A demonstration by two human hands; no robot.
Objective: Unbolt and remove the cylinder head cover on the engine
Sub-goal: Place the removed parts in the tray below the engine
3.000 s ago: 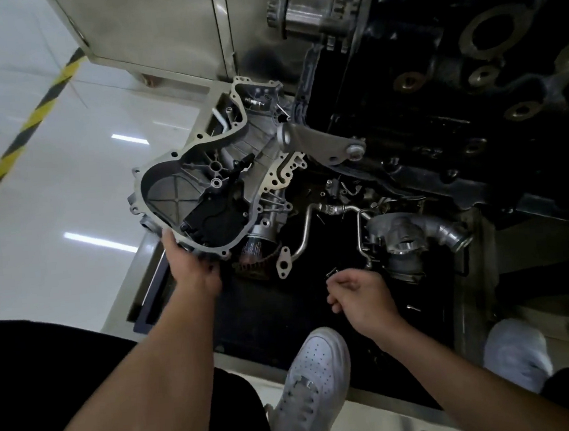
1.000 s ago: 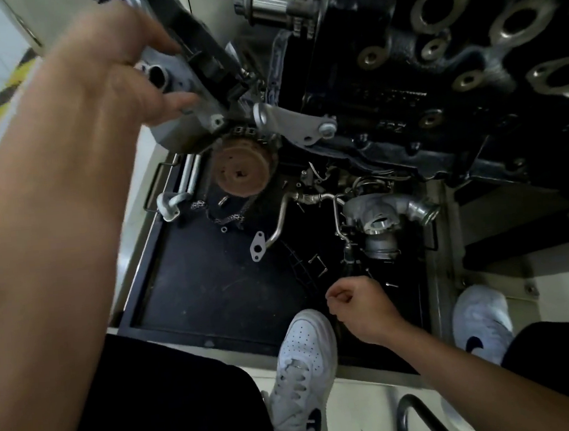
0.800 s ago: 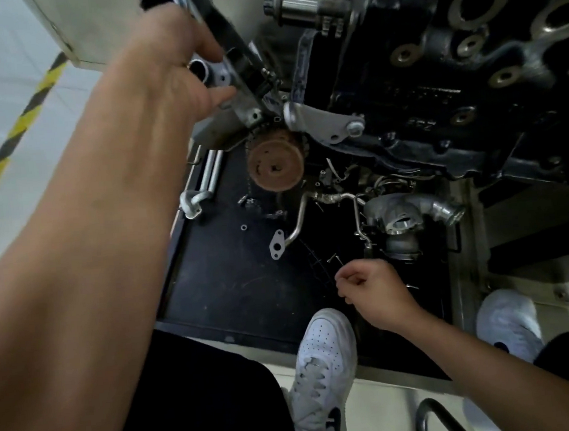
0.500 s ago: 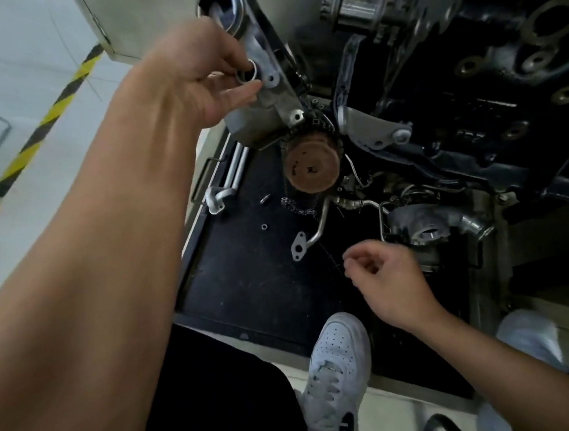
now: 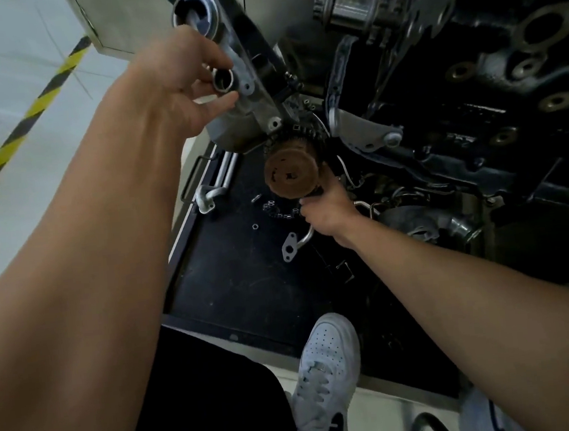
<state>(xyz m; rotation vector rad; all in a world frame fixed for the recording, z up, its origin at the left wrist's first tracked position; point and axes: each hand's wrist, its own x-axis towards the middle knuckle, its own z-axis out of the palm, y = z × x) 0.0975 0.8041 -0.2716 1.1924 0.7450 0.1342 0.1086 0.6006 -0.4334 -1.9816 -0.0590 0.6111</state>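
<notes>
Gripping the one cast-aluminium cover [image 5: 250,115], matte grey with round bosses, the left hand [image 5: 182,86] pinches a tubular boss, thumb below and fingers above. The cover hangs tilted against the end of the dark, rough engine block [image 5: 470,78]. The right hand [image 5: 327,208] curls its fingers on the lower rim of one rusty, disc-shaped pulley [image 5: 291,173] just below the cover. One bent steel pipe [image 5: 291,247] lies on the black tray [image 5: 248,287].

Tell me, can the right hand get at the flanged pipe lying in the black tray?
Probably yes: the right hand sits right beside the flanged pipe with nothing between them, though its fingers are curled at the rusty pulley.
</notes>
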